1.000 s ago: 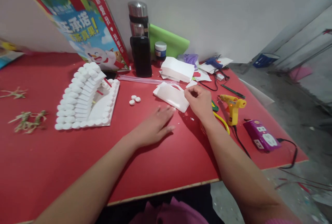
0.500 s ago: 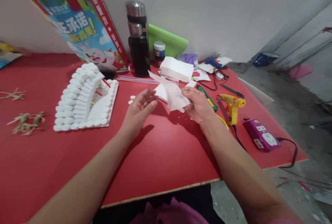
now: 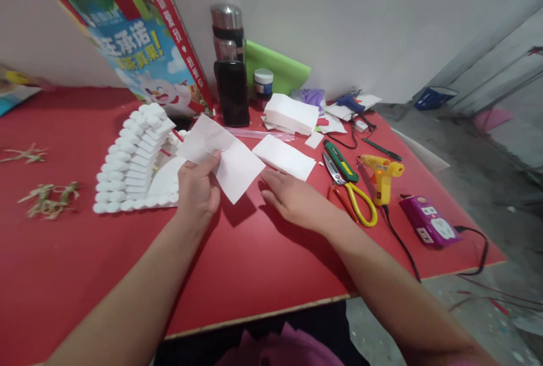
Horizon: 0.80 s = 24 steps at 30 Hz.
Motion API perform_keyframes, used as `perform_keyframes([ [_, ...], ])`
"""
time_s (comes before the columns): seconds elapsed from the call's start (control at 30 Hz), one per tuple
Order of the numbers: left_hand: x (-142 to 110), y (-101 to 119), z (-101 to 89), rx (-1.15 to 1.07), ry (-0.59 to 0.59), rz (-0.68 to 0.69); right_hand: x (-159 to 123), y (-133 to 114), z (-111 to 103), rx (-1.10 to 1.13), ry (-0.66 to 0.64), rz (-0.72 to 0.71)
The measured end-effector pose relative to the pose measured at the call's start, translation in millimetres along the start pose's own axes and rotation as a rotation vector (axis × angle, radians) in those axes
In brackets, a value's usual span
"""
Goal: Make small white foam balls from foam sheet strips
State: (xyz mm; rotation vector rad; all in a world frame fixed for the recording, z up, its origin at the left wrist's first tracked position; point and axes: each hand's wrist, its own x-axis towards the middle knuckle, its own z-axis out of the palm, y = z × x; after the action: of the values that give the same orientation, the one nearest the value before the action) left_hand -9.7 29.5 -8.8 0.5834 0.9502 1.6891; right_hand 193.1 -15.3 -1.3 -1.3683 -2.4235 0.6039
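Note:
My left hand (image 3: 198, 188) pinches a thin white paper sheet (image 3: 237, 168) between thumb and fingers, holding it up above the table. The sheet looks opened out, with one corner pointing down. My right hand (image 3: 292, 196) lies low over the table, fingers stretched out and nothing visible in them. Just beyond its fingertips is a folded white paper stack (image 3: 286, 156); whether they touch it I cannot tell. Left of my left hand stands a white model (image 3: 131, 162) built of rounded white pieces and stepped strips, its right side partly covered by the hand and sheet.
Yellow-and-red-handled scissors (image 3: 360, 205), a green cutter (image 3: 341, 161), a yellow glue gun (image 3: 382, 176) and a purple power socket (image 3: 428, 222) lie on the right. Behind stand a phone (image 3: 232, 94), a thermos (image 3: 228, 21) and another paper pile (image 3: 292, 112). Dry straw figures (image 3: 48, 199) lie left.
The thin paper sheet has passed from my right hand to my left and moved leftward, spreading flatter. My right hand has come down beside the folded stack, uncovering the scissors.

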Motion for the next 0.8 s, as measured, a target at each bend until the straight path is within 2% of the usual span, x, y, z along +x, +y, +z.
perform_keyframes([
  [0.1,-1,0,0.2,0.016,-0.019,-0.003,-2,-11,19,-0.243,-0.039,0.063],
  [0.23,-7,-2,2.8,0.01,-0.056,0.006,-22,-14,35,-0.338,-0.077,0.132],
  [0.37,-9,-5,3.7,-0.006,-0.052,-0.015,-53,-15,32,-0.374,-0.061,0.234],
  [0.43,-8,-6,3.7,-0.022,-0.054,-0.023,-60,-17,26,-0.377,-0.056,0.261],
  [0.5,-8,-6,3.8,-0.036,-0.047,-0.015,-54,-20,20,-0.35,-0.052,0.217],
  [0.6,-8,-5,4.4,-0.037,-0.02,0.001,-31,-21,16,-0.31,-0.021,0.136],
  [0.7,-8,-4,4.7,-0.035,-0.024,0.003,-13,-19,20,-0.304,-0.018,0.163],
  [0.8,-9,-5,3.6,-0.024,-0.046,0.006,-21,-18,28,-0.349,-0.04,0.208],
])
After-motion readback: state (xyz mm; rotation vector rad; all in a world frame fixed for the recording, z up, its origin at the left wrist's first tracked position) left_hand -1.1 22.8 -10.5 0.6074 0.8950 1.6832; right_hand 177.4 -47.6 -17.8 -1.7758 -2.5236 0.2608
